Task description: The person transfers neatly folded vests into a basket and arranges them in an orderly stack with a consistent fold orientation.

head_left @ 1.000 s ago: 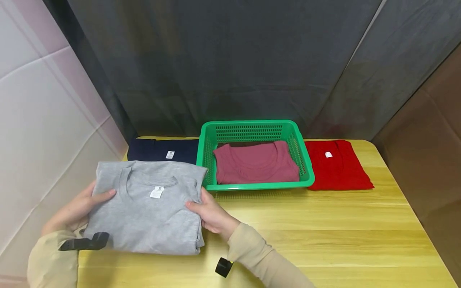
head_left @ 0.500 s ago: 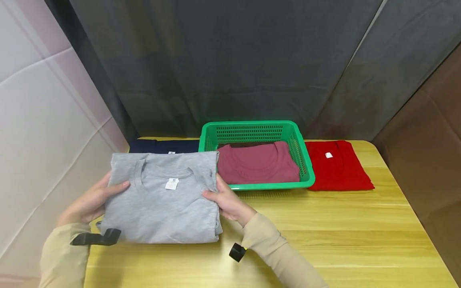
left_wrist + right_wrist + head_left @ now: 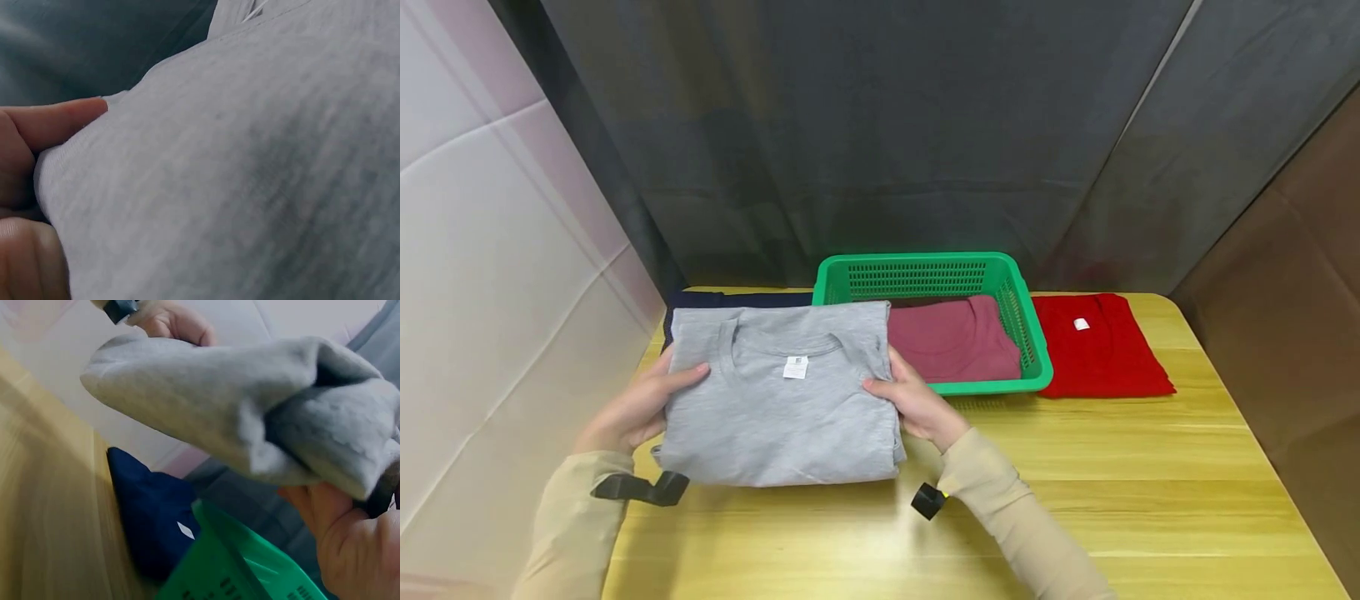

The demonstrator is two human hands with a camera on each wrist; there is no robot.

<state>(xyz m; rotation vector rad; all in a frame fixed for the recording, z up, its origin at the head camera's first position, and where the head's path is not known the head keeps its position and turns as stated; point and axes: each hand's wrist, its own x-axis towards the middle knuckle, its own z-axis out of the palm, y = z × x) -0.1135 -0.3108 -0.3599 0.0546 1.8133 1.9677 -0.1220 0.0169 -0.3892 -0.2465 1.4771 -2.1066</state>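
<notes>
1. Both hands grip the grey shirt [image 3: 782, 417]; the left hand [image 3: 636, 406] holds its left edge, thumb on top of the cloth; the right hand [image 3: 921, 404] holds the right edge in the same way, thumb on top and fingers mostly hidden beneath.
2. The grey shirt is folded, neckline away from the person, a white label [image 3: 795, 367] inside the collar; it is held up above the bench [image 3: 1120, 492], as the right wrist view shows from the side, with thick folds at its edge.
3. In the head view it covers the left front corner of the green basket [image 3: 977, 387] and most of the navy shirt [image 3: 745, 300]; the navy shirt lies on the bench just left of the basket.
4. The pink shirt [image 3: 962, 342] lies folded in the basket; a strip of dark cloth [image 3: 925, 302] shows behind it.
5. The red shirt [image 3: 1105, 350] lies folded on the bench, just right of the basket; a white tag [image 3: 1081, 324] shows near its top.
6. Beige sleeves [image 3: 576, 517] cover both forearms; a dark curtain [image 3: 880, 142] hangs behind the bench.
</notes>
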